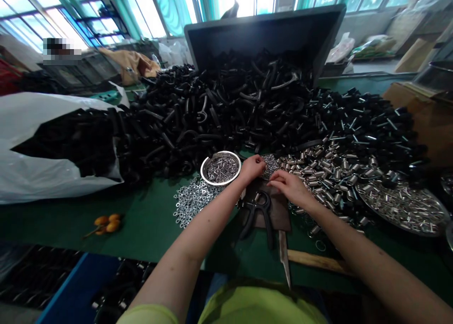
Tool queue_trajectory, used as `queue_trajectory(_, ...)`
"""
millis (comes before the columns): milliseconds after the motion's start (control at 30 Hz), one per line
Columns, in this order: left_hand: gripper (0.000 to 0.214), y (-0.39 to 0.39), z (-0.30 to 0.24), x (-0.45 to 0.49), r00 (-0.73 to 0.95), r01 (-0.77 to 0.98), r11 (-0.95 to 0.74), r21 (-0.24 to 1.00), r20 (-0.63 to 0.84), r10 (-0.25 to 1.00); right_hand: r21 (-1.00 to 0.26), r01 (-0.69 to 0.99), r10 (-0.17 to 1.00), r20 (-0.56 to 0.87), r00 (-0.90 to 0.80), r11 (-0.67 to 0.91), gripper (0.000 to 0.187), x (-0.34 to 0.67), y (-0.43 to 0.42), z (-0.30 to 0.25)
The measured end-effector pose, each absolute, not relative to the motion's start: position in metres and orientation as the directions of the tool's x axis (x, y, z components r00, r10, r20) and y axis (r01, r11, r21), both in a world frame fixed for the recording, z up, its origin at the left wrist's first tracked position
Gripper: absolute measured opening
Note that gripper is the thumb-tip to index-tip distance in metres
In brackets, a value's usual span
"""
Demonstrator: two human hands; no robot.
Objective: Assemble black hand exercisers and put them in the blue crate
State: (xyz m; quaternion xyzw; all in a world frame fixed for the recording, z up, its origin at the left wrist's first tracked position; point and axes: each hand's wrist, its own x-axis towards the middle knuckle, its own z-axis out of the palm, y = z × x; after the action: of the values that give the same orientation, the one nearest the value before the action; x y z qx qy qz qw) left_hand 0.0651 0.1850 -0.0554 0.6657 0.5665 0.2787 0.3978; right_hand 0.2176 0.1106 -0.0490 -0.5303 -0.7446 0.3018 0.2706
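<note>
My left hand [252, 168] is at a heap of tiny metal parts [271, 163], its fingers curled together; whatever they hold is too small to make out. Just to the right, my right hand [290, 187] is held low with thumb and forefinger pinched close, and anything between them is hidden. Below both hands a black spring clamp [269, 222] with a coil spring in it lies on a brown block [282, 213], handles toward me. Neither hand touches the clamp.
A round metal bowl of pins [238, 173] stands left, beside loose nuts [191, 201]. Coil springs [329, 173] and a tray of metal pins [403, 206] lie right. Black clamp parts [212, 111] are heaped behind. A wooden-handled hammer [314, 260] and orange fruit [108, 223] lie nearer me.
</note>
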Motion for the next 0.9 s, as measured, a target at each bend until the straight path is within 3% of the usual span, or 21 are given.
queue_trajectory(100,0.010,0.165,-0.048,0.048,0.231,0.388,0.043,0.921,-0.142,0.963,-0.727,0.613,0.927,0.087,-0.364,0.309,0.009,0.205,0.105,-0.051)
queue_trajectory(200,0.009,0.138,-0.044,0.023,0.281,0.105,0.195,0.975,-0.217,0.935,-0.688,0.634,0.911,0.098,-0.401,0.353,0.006,0.196,0.107,-0.051)
queue_trajectory(300,0.019,0.109,-0.044,-0.003,0.329,-0.151,0.357,0.922,-0.293,0.898,-0.643,0.669,0.905,0.092,-0.415,0.373,0.006,0.191,0.109,-0.051)
queue_trajectory(367,0.025,0.094,-0.047,-0.016,0.319,-0.166,0.385,0.908,-0.320,0.892,-0.610,0.697,0.904,0.077,-0.420,0.376,0.006,0.189,0.109,-0.051)
queue_trajectory(567,0.027,0.071,-0.054,-0.025,0.283,-0.060,0.332,0.941,-0.303,0.910,-0.493,0.788,0.899,-0.026,-0.437,0.368,0.006,0.185,0.114,-0.043)
queue_trajectory(667,0.018,0.070,-0.055,-0.018,0.275,0.173,0.142,0.975,-0.186,0.943,-0.439,0.827,0.892,-0.113,-0.439,0.351,0.004,0.182,0.122,-0.037)
queue_trajectory(767,0.008,0.069,-0.056,-0.009,0.310,0.410,-0.133,0.903,0.000,0.951,-0.408,0.851,0.877,-0.200,-0.437,0.331,0.005,0.177,0.133,-0.033)
queue_trajectory(900,0.002,0.065,-0.060,0.003,0.386,0.529,-0.303,0.792,0.093,0.918,-0.405,0.853,0.860,-0.245,-0.448,0.329,0.010,0.174,0.136,-0.027)
